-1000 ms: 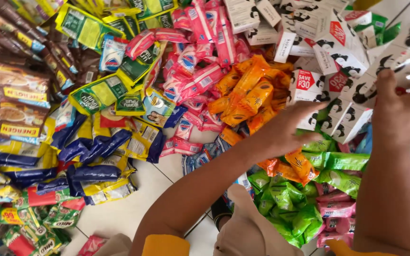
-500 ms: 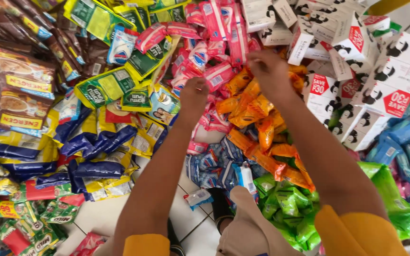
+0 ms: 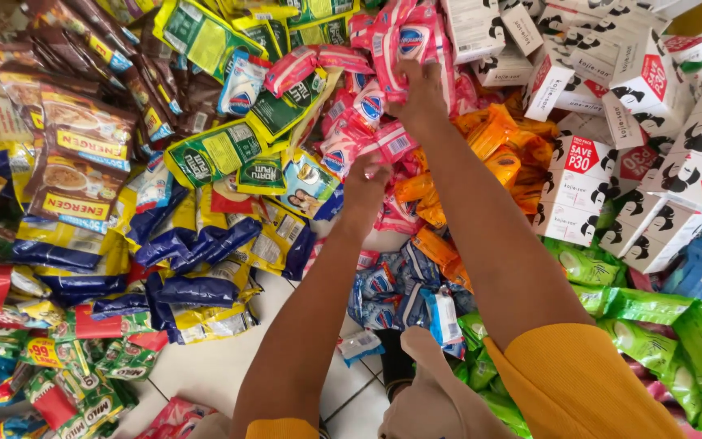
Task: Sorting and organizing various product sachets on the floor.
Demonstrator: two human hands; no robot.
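White boxes (image 3: 603,162) fill the floor's far right corner, orange packs (image 3: 497,150) beside them. Your right hand (image 3: 420,97) grips a pink sachet strip (image 3: 404,36) at the far edge; your left hand (image 3: 367,183) pinches pink sachets (image 3: 351,142) just nearer.

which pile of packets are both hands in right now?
The pink sachets at top centre. The left hand and right hand both touch them; orange packets lie just right, blue sachets further left.
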